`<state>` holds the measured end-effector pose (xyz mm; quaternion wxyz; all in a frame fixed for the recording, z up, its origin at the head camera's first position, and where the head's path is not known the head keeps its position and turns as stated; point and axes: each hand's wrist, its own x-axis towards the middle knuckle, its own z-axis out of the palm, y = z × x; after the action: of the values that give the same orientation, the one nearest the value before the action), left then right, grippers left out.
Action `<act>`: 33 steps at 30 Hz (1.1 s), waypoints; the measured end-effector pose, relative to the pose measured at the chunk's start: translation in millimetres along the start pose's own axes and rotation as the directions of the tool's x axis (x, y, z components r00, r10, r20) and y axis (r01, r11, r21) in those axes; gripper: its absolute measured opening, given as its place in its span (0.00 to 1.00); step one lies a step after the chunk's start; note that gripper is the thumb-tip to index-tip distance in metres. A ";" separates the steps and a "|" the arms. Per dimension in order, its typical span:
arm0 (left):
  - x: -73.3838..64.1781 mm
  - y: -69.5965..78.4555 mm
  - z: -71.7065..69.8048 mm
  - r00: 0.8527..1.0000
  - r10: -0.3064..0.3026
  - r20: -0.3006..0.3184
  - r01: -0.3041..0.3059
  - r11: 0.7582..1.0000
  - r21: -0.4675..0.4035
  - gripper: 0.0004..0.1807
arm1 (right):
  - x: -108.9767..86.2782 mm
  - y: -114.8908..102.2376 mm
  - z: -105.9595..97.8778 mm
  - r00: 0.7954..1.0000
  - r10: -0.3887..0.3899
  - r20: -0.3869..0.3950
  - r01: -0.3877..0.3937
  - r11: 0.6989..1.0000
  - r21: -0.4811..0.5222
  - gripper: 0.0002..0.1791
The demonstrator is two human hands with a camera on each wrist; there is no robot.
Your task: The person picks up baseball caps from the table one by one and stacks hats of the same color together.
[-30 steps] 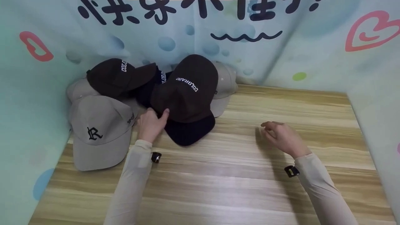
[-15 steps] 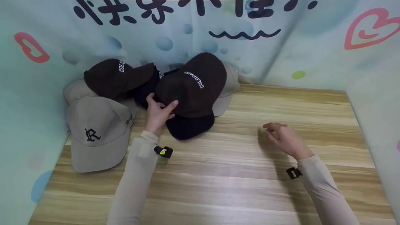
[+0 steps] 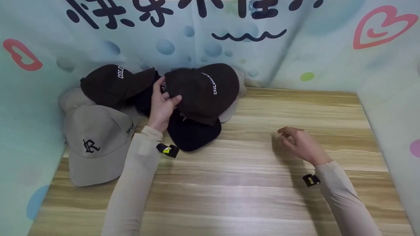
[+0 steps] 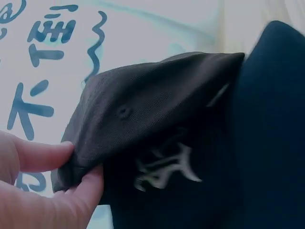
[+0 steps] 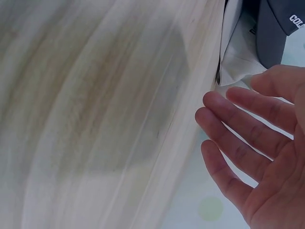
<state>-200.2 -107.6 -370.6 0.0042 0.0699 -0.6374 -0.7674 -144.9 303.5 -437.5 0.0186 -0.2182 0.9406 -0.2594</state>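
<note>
My left hand [image 3: 161, 109] pinches the edge of a dark brown baseball cap [image 3: 205, 93] lettered in white. In the left wrist view, thumb and finger grip that brown cap [image 4: 138, 107] at its rim. Its near edge is lifted off a navy cap [image 3: 196, 134], whose brim points toward me; a pale embroidered letter shows on the navy cap [image 4: 267, 143]. My right hand [image 3: 303, 146] hovers above the table at the right, fingers loosely bent and holding nothing. In the right wrist view the right hand [image 5: 271, 138] is spread, palm visible.
Left of the hand, a grey cap [image 3: 101, 131] with a black R lies before another brown cap [image 3: 108, 83]. A further navy cap [image 3: 142, 103] sits between the piles. A light grey cap [image 3: 229, 113] is partly hidden at the back. Printed fabric walls [image 3: 315, 62] border the wooden table [image 3: 249, 183].
My left hand has moved up and farther back, raising and tilting the brown cap so that more of the navy cap beneath shows. The right hand stays nearly still.
</note>
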 end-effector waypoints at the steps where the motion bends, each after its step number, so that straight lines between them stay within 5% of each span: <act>1: 1.4 5.1 1.4 1.000 0.004 0.021 -0.003 1.000 0.000 0.41 | 0.3 0.3 -0.2 1.000 -0.006 -0.004 0.006 1.000 0.001 0.11; 10: 14.3 59.2 16.7 0.974 0.045 0.223 -0.074 0.990 0.122 0.35 | -1.2 1.1 1.1 0.997 -0.047 -0.063 0.045 0.999 -0.022 0.09; 20: 11.8 97.9 51.5 0.957 0.021 0.289 -0.123 0.932 0.341 0.13 | 4.0 -4.1 -15.8 0.998 -0.040 -0.038 0.039 0.999 -0.032 0.10; 24: 5.7 108.6 68.2 0.925 0.089 0.370 -0.258 0.861 0.438 0.11 | 10.6 -10.1 -32.6 0.995 -0.046 -0.085 0.042 0.998 -0.048 0.10; 28: -2.9 115.6 86.0 0.875 0.120 0.470 -0.403 0.719 0.566 0.11 | 15.3 -17.2 -51.9 0.988 -0.058 -0.146 0.049 0.997 -0.062 0.10; 30: -7.3 115.4 95.0 0.837 0.117 0.535 -0.470 0.654 0.593 0.12 | 15.8 -20.2 -60.7 0.982 -0.073 -0.176 0.061 0.995 -0.073 0.10; 33: -14.3 110.6 108.7 0.767 0.098 0.635 -0.555 0.597 0.579 0.12 | 13.6 -24.2 -70.4 0.973 -0.086 -0.215 0.069 0.994 -0.085 0.10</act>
<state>-207.4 -20.8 -241.5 -0.0569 -0.2783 -0.8661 -0.4112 -157.9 312.9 -363.6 -0.1036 -0.2254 0.9370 -0.2458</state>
